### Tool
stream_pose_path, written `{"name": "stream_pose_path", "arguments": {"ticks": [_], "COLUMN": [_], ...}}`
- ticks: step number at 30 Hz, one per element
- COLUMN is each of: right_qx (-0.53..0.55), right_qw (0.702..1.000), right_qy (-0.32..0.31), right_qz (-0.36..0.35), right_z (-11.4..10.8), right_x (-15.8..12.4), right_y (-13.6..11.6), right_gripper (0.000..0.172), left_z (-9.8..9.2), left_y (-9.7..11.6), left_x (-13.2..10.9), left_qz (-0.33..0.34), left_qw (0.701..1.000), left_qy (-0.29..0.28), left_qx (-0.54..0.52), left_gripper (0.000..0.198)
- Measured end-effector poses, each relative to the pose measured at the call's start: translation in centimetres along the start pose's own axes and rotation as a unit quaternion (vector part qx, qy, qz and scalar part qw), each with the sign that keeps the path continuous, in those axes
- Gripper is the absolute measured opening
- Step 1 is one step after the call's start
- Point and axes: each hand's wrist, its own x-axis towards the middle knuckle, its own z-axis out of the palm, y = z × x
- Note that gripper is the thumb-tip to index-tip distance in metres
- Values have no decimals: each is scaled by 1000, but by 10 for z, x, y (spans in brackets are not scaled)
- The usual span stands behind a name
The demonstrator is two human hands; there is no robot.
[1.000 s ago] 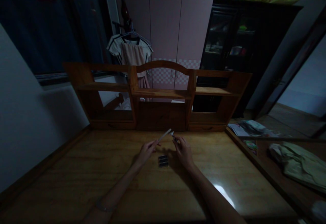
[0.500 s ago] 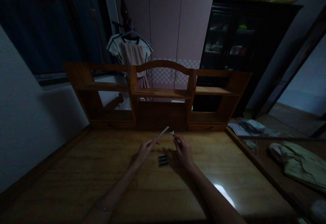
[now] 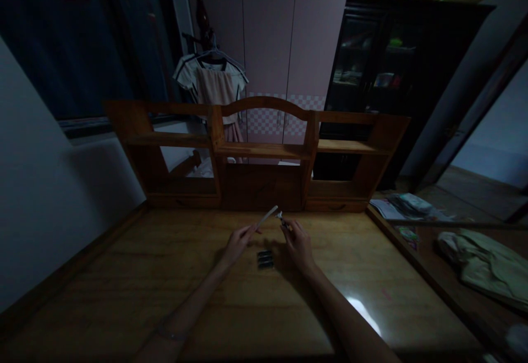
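My left hand [image 3: 239, 243] is closed around the lower end of a thin, pale, slightly curved stick [image 3: 268, 217], which slants up to the right. Opposite it, my right hand [image 3: 298, 242] pinches a small tool [image 3: 280, 216] with a dark handle and a shiny, silvery forked tip. The stick's far end lies very close to that tip; whether they touch I cannot tell. Between my forearms, a small pack of black, rod-like pieces [image 3: 265, 259] rests on the wooden desk [image 3: 173, 275]. The exact kind of these things is too dark and small to make out.
A wooden shelf unit [image 3: 264, 151] with drawers stands along the desk's back edge. Right of the desk's raised rim [image 3: 412, 258] are papers [image 3: 388, 209] and a pale green cloth item [image 3: 487, 267]. A white wall [image 3: 70, 187] borders the left side.
The pale stick in my left hand has shifted slightly to the right, nearer the silvery tip. My right hand stays almost in place.
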Motion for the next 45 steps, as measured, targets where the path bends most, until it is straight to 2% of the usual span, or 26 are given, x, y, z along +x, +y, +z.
{"name": "stream_pose_path", "arguments": {"ticks": [6, 12, 17, 22, 27, 35, 45], "right_qx": [-4, 2, 1, -1, -2, -4, -4], "right_qw": [1000, 1000, 1000, 1000, 1000, 1000, 1000], "right_qy": [1, 4, 6, 12, 17, 7, 4], "right_qz": [-1, -1, -4, -2, -5, 0, -1], "right_z": [-1, -1, 0, 0, 0, 0, 1], "right_x": [0, 0, 0, -1, -1, 0, -1], "right_y": [0, 1, 4, 3, 2, 3, 3], "right_gripper": [21, 23, 22, 23, 24, 23, 21], "left_z": [1, 2, 0, 1, -2, 0, 0], "left_y": [-2, -1, -3, -7, -4, -5, -7], "left_x": [0, -1, 0, 3, 2, 1, 2], "left_qz": [20, 1, 8, -2, -15, -34, -24], "left_qw": [1000, 1000, 1000, 1000, 999, 997, 999], "left_qy": [10, -21, 9, 9, 31, -50, -30], "left_qx": [-11, -6, 6, 6, -23, -37, -19], "left_gripper": [54, 58, 58, 61, 59, 55, 58]}}
